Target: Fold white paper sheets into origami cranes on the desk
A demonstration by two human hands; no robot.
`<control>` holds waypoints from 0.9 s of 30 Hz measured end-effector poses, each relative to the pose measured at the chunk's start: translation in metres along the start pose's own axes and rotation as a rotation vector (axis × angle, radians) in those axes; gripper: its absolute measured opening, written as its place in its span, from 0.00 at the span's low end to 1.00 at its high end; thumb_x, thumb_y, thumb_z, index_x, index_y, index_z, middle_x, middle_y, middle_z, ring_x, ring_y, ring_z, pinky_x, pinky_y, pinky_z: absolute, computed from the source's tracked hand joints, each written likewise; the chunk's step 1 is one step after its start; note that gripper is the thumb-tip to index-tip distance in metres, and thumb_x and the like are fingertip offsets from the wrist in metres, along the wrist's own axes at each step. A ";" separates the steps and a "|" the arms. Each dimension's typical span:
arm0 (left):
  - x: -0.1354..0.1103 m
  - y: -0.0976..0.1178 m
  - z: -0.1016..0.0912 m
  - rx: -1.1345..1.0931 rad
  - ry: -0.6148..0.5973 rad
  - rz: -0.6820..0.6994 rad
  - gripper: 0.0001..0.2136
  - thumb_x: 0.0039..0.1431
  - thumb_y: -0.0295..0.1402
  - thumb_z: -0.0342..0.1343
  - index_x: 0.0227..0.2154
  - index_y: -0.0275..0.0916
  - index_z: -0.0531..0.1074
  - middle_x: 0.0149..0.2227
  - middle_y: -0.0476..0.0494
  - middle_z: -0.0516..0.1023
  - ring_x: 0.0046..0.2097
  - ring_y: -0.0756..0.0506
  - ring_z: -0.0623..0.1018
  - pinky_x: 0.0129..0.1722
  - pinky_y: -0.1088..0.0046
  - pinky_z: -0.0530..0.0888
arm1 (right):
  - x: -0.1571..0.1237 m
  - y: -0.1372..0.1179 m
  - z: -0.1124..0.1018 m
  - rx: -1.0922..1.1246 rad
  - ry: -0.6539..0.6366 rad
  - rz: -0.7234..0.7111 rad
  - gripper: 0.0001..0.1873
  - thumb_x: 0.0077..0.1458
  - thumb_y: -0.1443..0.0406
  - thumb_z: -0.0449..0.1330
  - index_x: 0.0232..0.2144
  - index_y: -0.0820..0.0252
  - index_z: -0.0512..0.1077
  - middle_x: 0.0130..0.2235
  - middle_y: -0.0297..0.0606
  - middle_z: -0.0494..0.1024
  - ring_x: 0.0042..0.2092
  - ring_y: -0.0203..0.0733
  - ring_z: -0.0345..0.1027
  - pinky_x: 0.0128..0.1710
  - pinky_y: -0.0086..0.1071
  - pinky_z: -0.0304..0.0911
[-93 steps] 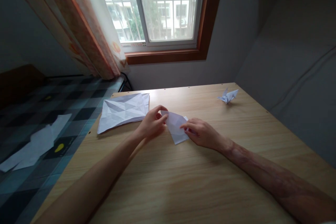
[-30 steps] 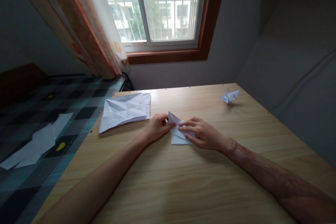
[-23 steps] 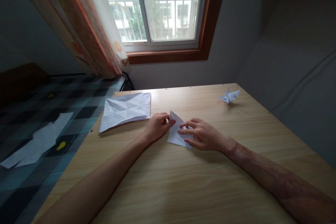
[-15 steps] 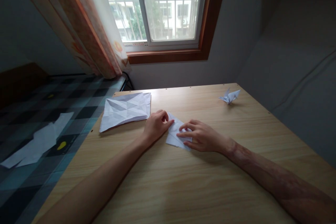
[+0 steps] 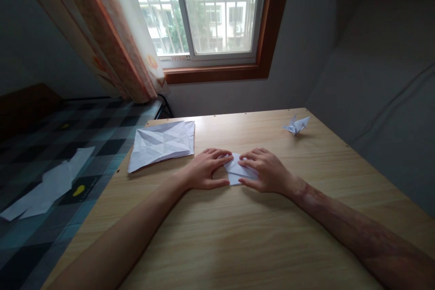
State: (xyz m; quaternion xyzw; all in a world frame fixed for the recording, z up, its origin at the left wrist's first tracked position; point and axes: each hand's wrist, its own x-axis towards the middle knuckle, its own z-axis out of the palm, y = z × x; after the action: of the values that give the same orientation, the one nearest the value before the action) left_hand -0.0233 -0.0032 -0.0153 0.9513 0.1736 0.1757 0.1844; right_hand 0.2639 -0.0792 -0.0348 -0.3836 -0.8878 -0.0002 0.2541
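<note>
A small folded sheet of white paper (image 5: 242, 171) lies on the wooden table between my two hands. My left hand (image 5: 210, 170) touches its left side, fingers spread with the thumb apart near the lower edge. On the other side, my right hand (image 5: 263, 170) rests fingertips on the paper, its thumb and fingers also apart. Parts of the paper's left and right edges are hidden under the fingers. Beyond, toward the right back corner, stands a folded paper crane (image 5: 296, 125).
Several creased white sheets (image 5: 163, 142) lie stacked at the table's back left. Left of the wooden table (image 5: 217, 235) is a bed with a checked cover (image 5: 112, 122), bearing cut paper scraps (image 5: 50, 188). A window (image 5: 220, 9) and curtain (image 5: 125, 41) are behind.
The folded paper has turned and shifted slightly right. My left hand has moved right and spread its fingers onto it; my right hand has shifted a little to the right.
</note>
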 end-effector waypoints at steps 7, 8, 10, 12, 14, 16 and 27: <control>0.003 -0.013 0.001 0.115 0.014 -0.043 0.20 0.64 0.50 0.69 0.57 0.53 0.83 0.56 0.39 0.82 0.52 0.37 0.82 0.60 0.55 0.73 | -0.001 0.010 -0.008 0.087 -0.050 -0.052 0.45 0.57 0.44 0.73 0.69 0.56 0.69 0.61 0.51 0.80 0.60 0.62 0.75 0.61 0.55 0.68; 0.002 -0.015 0.000 0.121 0.020 -0.048 0.17 0.66 0.48 0.67 0.55 0.53 0.84 0.54 0.40 0.83 0.50 0.38 0.82 0.59 0.56 0.73 | -0.001 0.011 -0.009 0.091 -0.062 -0.064 0.45 0.58 0.44 0.72 0.70 0.55 0.68 0.62 0.51 0.80 0.61 0.62 0.75 0.62 0.55 0.69; 0.001 -0.019 -0.001 0.128 0.028 -0.048 0.12 0.71 0.44 0.63 0.52 0.53 0.85 0.52 0.41 0.84 0.48 0.41 0.82 0.56 0.59 0.75 | -0.002 0.014 -0.009 0.082 -0.076 -0.086 0.40 0.61 0.47 0.71 0.69 0.53 0.70 0.64 0.50 0.79 0.62 0.62 0.74 0.62 0.55 0.69; 0.000 -0.021 -0.001 0.139 0.046 -0.042 0.11 0.73 0.42 0.61 0.51 0.52 0.85 0.51 0.40 0.85 0.48 0.41 0.83 0.56 0.59 0.76 | -0.002 0.017 -0.009 0.070 -0.080 -0.103 0.35 0.63 0.48 0.70 0.67 0.54 0.72 0.64 0.50 0.79 0.63 0.61 0.75 0.62 0.55 0.70; -0.002 -0.020 0.000 0.154 0.070 -0.037 0.11 0.75 0.41 0.59 0.50 0.49 0.85 0.51 0.39 0.86 0.50 0.40 0.83 0.57 0.58 0.77 | -0.003 0.021 -0.007 0.059 -0.077 -0.115 0.34 0.64 0.49 0.69 0.66 0.55 0.73 0.63 0.50 0.80 0.63 0.61 0.76 0.62 0.55 0.71; -0.002 -0.019 0.001 0.161 0.078 -0.027 0.12 0.76 0.39 0.57 0.50 0.47 0.84 0.52 0.38 0.86 0.52 0.39 0.84 0.58 0.57 0.77 | -0.005 0.024 -0.004 0.041 -0.066 -0.122 0.34 0.64 0.48 0.69 0.65 0.57 0.73 0.63 0.50 0.81 0.63 0.61 0.77 0.63 0.54 0.71; -0.004 -0.017 0.006 0.295 0.176 0.089 0.09 0.78 0.35 0.52 0.47 0.41 0.77 0.44 0.41 0.88 0.43 0.43 0.87 0.47 0.66 0.80 | -0.007 0.024 -0.005 0.000 -0.050 -0.181 0.40 0.60 0.47 0.69 0.68 0.58 0.70 0.62 0.51 0.81 0.61 0.60 0.78 0.67 0.56 0.65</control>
State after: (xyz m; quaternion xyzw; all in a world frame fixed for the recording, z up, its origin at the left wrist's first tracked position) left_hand -0.0284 0.0086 -0.0290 0.9557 0.1708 0.2390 0.0191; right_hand 0.2868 -0.0679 -0.0378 -0.3014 -0.9250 -0.0137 0.2311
